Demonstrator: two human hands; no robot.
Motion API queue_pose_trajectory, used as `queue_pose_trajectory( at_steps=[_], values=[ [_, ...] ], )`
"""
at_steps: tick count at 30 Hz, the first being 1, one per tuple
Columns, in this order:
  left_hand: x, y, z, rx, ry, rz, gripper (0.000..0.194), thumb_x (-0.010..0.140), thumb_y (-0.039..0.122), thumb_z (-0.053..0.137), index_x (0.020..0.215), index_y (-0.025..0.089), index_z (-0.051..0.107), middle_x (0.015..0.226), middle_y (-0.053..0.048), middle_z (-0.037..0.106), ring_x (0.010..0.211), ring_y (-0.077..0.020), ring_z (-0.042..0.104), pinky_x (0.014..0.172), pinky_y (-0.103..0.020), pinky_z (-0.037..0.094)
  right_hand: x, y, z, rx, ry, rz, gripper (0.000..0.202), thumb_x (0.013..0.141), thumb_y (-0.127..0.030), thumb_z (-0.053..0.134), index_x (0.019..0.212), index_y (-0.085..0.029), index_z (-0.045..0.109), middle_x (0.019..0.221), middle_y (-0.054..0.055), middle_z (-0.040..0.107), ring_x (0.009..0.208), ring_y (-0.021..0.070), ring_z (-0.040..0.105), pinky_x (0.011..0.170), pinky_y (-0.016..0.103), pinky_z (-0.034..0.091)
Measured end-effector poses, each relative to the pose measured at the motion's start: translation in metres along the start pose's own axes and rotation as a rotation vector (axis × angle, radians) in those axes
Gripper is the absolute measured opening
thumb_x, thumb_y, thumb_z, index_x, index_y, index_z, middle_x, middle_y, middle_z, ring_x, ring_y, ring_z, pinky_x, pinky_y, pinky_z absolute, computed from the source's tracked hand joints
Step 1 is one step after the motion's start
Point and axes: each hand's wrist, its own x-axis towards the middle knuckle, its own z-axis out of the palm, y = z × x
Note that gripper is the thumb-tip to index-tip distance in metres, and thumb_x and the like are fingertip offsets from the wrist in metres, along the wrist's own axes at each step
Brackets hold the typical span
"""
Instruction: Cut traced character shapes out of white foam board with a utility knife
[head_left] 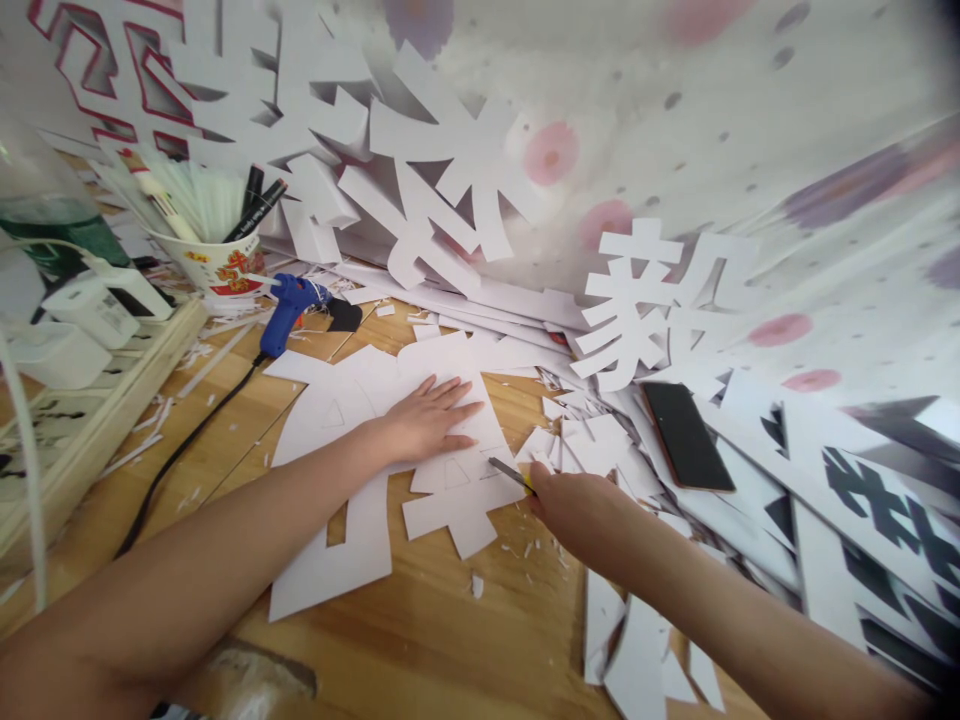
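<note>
Flat on a white foam or card sheet (375, 390) lies my left hand (431, 420), fingers spread and pressing it to the wooden table. The sheet is cut into a large character shape with pencil outlines drawn on it. My right hand (559, 500) is closed around a utility knife (511, 474) with a yellow handle, most of it hidden in the fist. Its blade reaches left over the sheet's lower right part, near a small pencilled outline; whether the tip touches, I cannot tell. A rectangular opening shows in the sheet's lower left part.
A blue glue gun (289, 310) with a black cord lies at the back left, beside a paper cup (217, 265) of pens and glue sticks. A power strip (90, 400) runs along the left. White scraps (592, 450) and a dark phone (686, 435) are right. Cut characters (450, 170) lean against the patterned curtain.
</note>
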Motion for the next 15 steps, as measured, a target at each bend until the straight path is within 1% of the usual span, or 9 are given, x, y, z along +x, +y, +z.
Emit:
queue_pose_trajectory(
  at_steps=[2,7,11,15],
  values=[
    [-0.0003,0.0005,-0.0007,0.000,-0.007,-0.001,0.063,0.084,0.060,0.024,0.138,0.026,0.022,0.147,-0.005,0.007,0.135,-0.0189,0.001,0.107,-0.040,-0.002,-0.0010,0.0003,-0.0016,0.007,-0.004,0.007,0.014,0.088,-0.022,0.040,0.090,-0.012,0.050,0.047,-0.001,0.050,0.043,0.0150,0.059,0.034,0.023,0.019],
    [-0.0009,0.0014,-0.0019,-0.004,0.001,0.001,0.063,0.085,0.059,0.025,0.138,0.026,0.022,0.147,-0.005,0.007,0.135,-0.0189,0.002,0.107,-0.040,-0.002,-0.0023,0.0002,-0.0029,-0.025,-0.004,-0.023,0.014,0.088,-0.022,0.040,0.089,-0.013,0.051,0.054,0.001,0.055,0.044,0.0152,0.059,0.034,0.022,0.021],
    [-0.0015,0.0022,-0.0024,-0.001,-0.002,-0.002,0.062,0.085,0.059,0.026,0.138,0.026,0.022,0.147,-0.004,0.007,0.135,-0.0185,0.002,0.107,-0.039,-0.001,-0.0024,-0.0004,-0.0027,0.000,-0.017,0.019,0.016,0.088,-0.023,0.039,0.093,-0.013,0.050,0.052,0.002,0.056,0.046,0.0173,0.061,0.036,0.022,0.023],
    [-0.0016,0.0022,-0.0011,-0.002,0.013,-0.005,0.064,0.084,0.060,0.024,0.138,0.026,0.022,0.147,-0.004,0.007,0.135,-0.0192,0.002,0.107,-0.040,-0.002,-0.0060,0.0018,-0.0054,0.045,-0.050,0.007,0.015,0.089,-0.024,0.037,0.092,-0.014,0.048,0.059,0.004,0.060,0.049,0.0189,0.062,0.037,0.023,0.024]
  ],
)
